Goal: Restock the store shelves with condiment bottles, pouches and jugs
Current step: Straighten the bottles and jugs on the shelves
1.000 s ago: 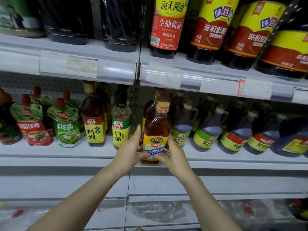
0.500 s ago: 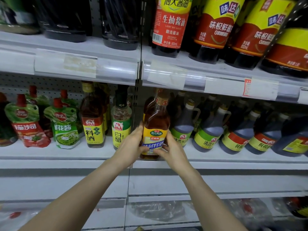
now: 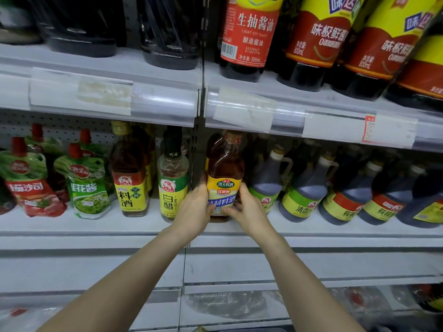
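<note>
An amber cooking-wine bottle (image 3: pixel 224 173) with a yellow and blue label stands upright on the middle shelf (image 3: pixel 96 226), just right of the shelf's vertical divider. My left hand (image 3: pixel 194 209) grips its lower left side. My right hand (image 3: pixel 247 209) grips its lower right side, fingers curled over the label. The bottle's base is hidden behind my hands. Another bottle of the same kind stands right behind it.
Left of it stand a white-vinegar bottle (image 3: pixel 172 178), a yellow-labelled wine bottle (image 3: pixel 130 173) and green and red pouches (image 3: pixel 86 183). Dark handled jugs (image 3: pixel 304 188) line the shelf to the right. Soy-sauce bottles (image 3: pixel 249 34) fill the upper shelf. Wrapped goods lie below.
Both hands have pushed the bottle up and back onto the middle shelf, from the front edge toward the row behind. The camera has moved closer to the shelf.
</note>
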Available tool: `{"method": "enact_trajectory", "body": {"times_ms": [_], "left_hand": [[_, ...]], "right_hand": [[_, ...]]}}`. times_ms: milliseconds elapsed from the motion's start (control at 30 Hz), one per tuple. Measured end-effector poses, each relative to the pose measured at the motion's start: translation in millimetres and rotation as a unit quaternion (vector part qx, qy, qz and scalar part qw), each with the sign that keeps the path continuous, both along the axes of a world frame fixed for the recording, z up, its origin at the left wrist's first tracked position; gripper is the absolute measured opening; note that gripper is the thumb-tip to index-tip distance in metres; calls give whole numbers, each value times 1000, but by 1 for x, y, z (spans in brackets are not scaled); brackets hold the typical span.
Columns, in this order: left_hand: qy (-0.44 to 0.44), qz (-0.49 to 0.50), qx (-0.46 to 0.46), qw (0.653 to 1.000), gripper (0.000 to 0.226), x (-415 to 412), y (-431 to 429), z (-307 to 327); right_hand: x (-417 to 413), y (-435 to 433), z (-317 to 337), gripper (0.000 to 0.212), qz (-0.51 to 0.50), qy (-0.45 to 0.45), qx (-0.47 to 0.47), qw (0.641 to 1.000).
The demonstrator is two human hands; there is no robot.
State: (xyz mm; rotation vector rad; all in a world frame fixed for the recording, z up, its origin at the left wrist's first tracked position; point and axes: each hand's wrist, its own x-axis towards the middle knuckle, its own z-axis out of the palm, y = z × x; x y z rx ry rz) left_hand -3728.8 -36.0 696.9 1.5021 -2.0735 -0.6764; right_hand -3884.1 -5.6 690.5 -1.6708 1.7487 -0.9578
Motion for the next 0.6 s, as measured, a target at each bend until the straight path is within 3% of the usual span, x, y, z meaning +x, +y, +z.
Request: {"method": "enact_trajectory", "body": {"times_ms": [367, 600], "left_hand": [[-20, 29, 41, 999, 37, -9, -10, 1], [29, 44, 39, 998, 36, -10, -3, -5]], "right_hand": [[2, -16, 1, 50, -25, 24, 45, 998], [9, -10, 3, 47, -41, 58, 24, 997]]}}
